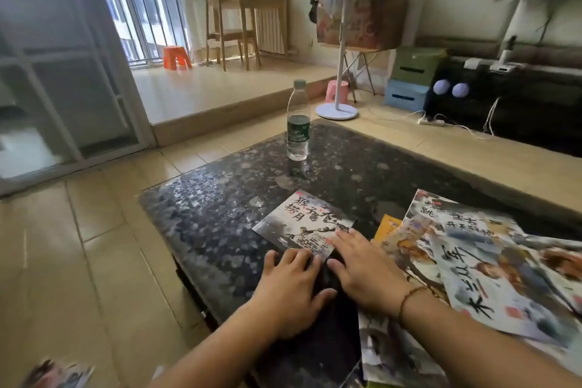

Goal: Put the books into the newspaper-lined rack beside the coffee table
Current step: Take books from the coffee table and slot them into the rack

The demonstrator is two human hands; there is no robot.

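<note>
Books first: one thin picture book [304, 225] lies flat on the table [201, 214], set diagonally w/ its long axis running from near-left to far-right, near corner pointing back at the person. Rack not in view, so can't tell which way it lies.

Going left to right: a blurred printed sheet or book [56, 373] sits at the bottom-left on the floor. Left hand [291, 287] is palm-down on the table, fingers straight and slightly spread, fingertips touching the book's near-left edge. Right hand [362, 271] is just beside it, also flat and spread, fingertips resting on the book's near-right edge; beaded bracelet at the wrist. Neither hand pinches anything. Book lies directly ahead of both hands, abt equally near each. Both forearms reach in from the bottom edge, converging on that near corner.

Further right, a loose overlapping pile of books [491, 264] fans across the table's right side, close beside the right wrist. Water bottle [298, 121] stands upright at the far side, well apart.

Judgement: looks like squaring or sliding the single book before lifting; most books not yet moved.
</note>
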